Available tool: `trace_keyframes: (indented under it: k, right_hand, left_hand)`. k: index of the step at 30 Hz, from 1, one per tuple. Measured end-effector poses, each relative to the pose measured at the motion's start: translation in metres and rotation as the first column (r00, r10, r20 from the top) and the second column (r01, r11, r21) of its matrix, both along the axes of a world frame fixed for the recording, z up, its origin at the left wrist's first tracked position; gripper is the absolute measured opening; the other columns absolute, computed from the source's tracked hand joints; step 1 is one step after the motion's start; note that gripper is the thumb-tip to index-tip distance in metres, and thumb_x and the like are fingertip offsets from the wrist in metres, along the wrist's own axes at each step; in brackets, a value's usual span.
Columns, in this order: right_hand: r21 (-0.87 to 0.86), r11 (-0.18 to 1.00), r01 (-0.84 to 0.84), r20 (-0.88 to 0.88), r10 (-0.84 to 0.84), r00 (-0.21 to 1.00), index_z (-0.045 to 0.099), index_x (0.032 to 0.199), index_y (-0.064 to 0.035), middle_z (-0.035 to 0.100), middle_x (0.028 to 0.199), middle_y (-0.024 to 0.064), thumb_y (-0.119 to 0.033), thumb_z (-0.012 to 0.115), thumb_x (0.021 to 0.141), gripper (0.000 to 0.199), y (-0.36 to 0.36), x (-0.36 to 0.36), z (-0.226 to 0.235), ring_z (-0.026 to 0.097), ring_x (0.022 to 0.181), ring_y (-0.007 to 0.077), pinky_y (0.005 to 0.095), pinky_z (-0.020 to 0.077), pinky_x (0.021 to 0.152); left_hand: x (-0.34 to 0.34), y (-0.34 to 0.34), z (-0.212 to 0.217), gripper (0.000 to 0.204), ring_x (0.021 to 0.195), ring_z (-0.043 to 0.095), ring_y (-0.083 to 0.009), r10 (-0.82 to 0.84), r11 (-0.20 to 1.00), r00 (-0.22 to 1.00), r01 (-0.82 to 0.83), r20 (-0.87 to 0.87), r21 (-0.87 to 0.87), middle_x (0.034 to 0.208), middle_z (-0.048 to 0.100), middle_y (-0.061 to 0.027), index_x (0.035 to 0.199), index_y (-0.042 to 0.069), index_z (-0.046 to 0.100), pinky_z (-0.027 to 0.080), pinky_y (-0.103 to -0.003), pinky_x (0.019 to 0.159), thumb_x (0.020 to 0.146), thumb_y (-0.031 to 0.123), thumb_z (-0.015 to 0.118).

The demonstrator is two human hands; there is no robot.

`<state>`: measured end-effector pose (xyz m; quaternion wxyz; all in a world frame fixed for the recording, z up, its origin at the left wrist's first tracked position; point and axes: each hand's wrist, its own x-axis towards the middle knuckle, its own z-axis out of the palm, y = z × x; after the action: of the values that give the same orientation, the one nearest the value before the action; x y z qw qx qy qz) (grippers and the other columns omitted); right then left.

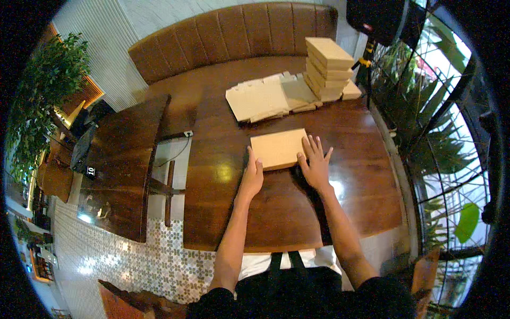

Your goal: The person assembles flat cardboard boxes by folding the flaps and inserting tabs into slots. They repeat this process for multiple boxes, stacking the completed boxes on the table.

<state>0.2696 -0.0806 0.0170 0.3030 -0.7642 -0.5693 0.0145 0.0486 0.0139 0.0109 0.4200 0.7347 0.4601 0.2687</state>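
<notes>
While the closed cardboard box [278, 147] sits on the wooden table [287, 218], its long axis runs left to right between both hands, right end angled slightly away: the left hand [253, 173] meets the near left corner, whether gripping, I can't tell; the right hand [316, 166] spreads open over the right end, nearer the stacked boxes [328, 56] beyond.

A curved brown padded bench [234, 40] stood against a pale wall [159, 15]. A patterned tile floor [175, 263] lay at lower left. Light filled the black-barred window [451, 186] at right.
</notes>
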Motion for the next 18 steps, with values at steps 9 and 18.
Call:
trace_keyframes:
  k: [9,18]
  right_hand:
    - [0.117,0.870,-0.480,0.113,0.468,0.876,0.043,0.156,-0.0033,0.035,0.166,0.0222,-0.017,0.049,0.106,0.052,0.055,-0.010,0.024,0.028,0.157,0.0400,0.0515,0.0181,0.129]
    - [-0.081,0.994,-0.070,0.335,0.093,0.938,0.037,0.161,-0.0038,0.029,0.170,0.0192,-0.043,0.037,0.111,0.063,0.058,0.010,-0.009,0.026,0.158,0.0384,0.0503,0.0217,0.128]
  left_hand:
    - [0.052,0.038,0.019,0.060,0.159,0.024,-0.0374,0.021,0.719,0.903,0.284,-0.428,0.634,0.169,0.029,-0.0241,0.162,-0.003,0.030,0.018,-0.051,0.130,0.112,0.029,0.038]
    - [0.032,0.036,0.012,0.062,0.135,0.055,-0.0463,-0.003,0.959,0.908,0.121,-0.419,0.257,0.167,0.034,-0.0217,0.164,0.001,0.027,0.047,-0.051,0.113,0.110,0.029,0.038]
